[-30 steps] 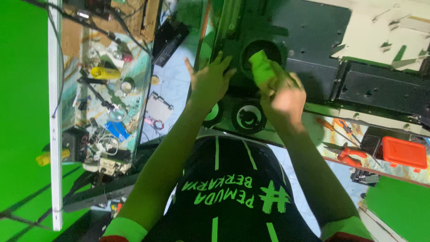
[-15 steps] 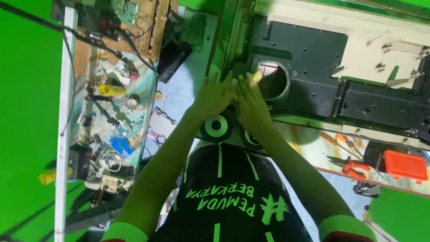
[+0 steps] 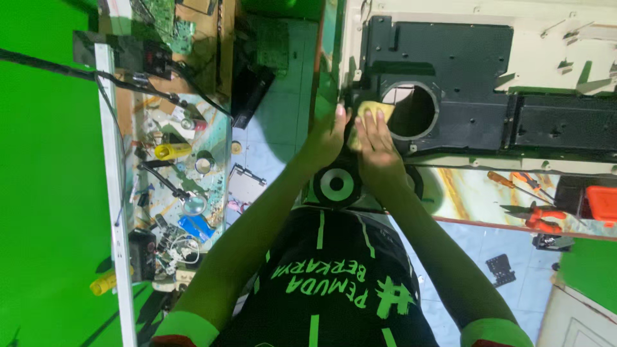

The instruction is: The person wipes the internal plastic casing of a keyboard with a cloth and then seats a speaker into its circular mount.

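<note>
While both hands meet at the left rim of the round opening (image 3: pixel 414 110) in the black panel (image 3: pixel 450 71), the right hand (image 3: pixel 378 149) presses a yellow cloth (image 3: pixel 375 110) flat; the left hand (image 3: pixel 326 138) rests open beside it, bracing.

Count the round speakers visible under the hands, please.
2. One speaker with a pale ring sits below the left hand; the second is mostly hidden behind the right hand. Others may be hidden.
</note>
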